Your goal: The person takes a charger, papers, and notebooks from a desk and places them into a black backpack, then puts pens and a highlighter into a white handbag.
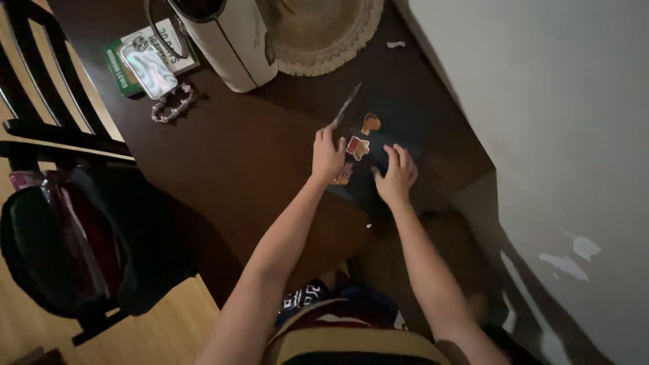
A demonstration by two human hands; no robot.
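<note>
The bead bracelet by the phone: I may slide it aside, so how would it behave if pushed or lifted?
The bead bracelet lies in a loose, uneven loop, so it probably flops and bunches rather than sliding whole. Its small round beads suggest it is light and may roll a little on the dark table.

A single view was given, taken from a camera worn on the head and aimed steeply down over a dark wooden table (223, 155). The scene was seen from above and somewhat tilted, at arm's length. Both forearms were framed from below, with a white wall (541, 101) at the right edge and a chair (61, 135) at the left.
</note>
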